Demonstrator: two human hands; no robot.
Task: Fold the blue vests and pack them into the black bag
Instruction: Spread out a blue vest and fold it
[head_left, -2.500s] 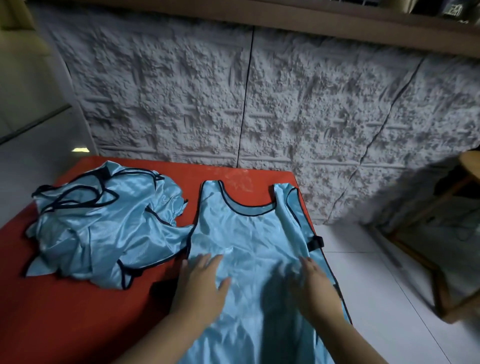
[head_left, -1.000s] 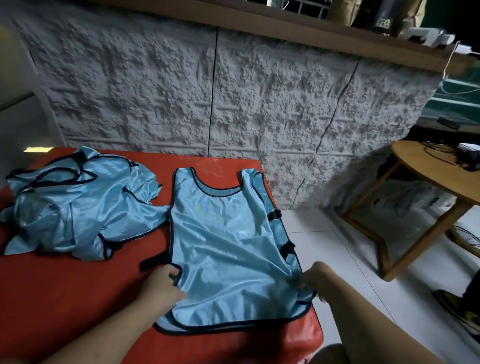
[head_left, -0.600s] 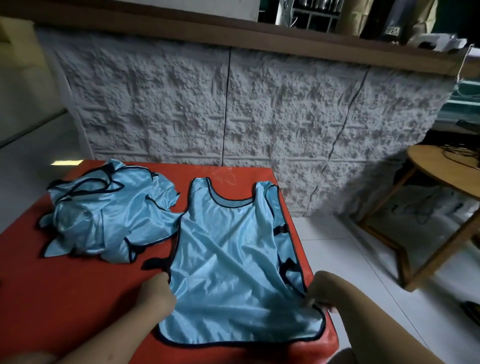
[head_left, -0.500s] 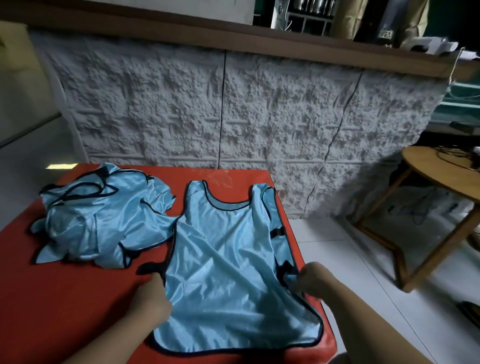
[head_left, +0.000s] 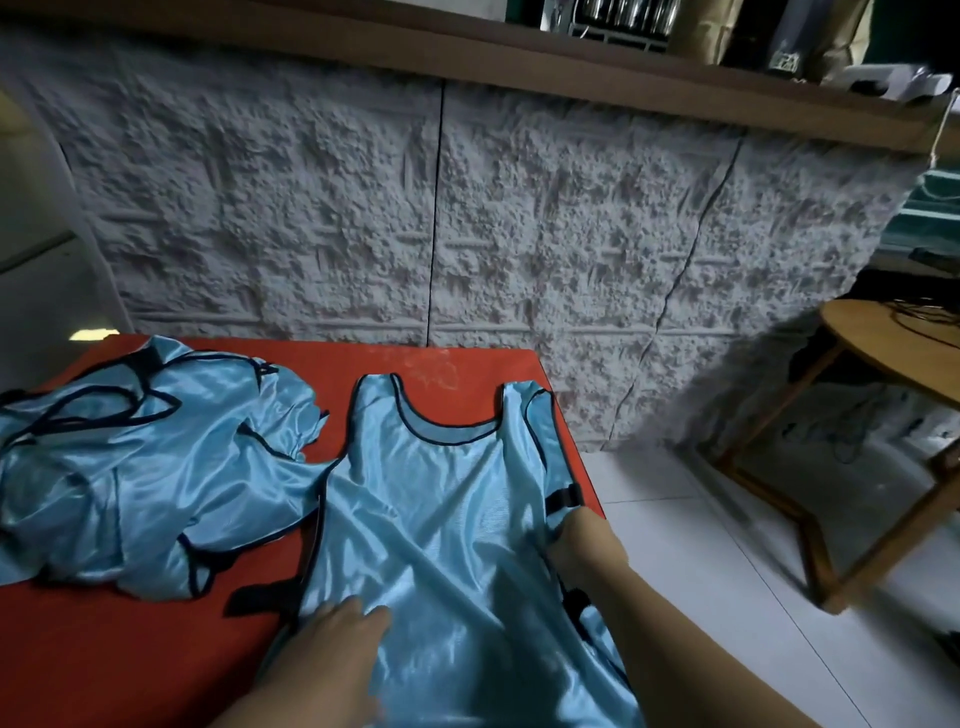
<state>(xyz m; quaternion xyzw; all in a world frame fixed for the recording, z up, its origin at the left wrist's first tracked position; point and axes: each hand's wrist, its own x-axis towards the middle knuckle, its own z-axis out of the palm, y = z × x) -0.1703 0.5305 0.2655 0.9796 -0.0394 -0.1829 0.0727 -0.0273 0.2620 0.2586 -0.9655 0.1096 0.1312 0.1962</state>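
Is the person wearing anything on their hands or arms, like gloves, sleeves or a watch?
Nothing shows. The left hand and right hand are bare, with no gloves, and both forearms are uncovered down to the frame edge: no sleeves, watch, bracelet or rings can be seen in the dim light.

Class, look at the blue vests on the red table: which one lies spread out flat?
The vest under both hands, on the table's right side, neckline showing; the others lie crumpled in a heap at left.
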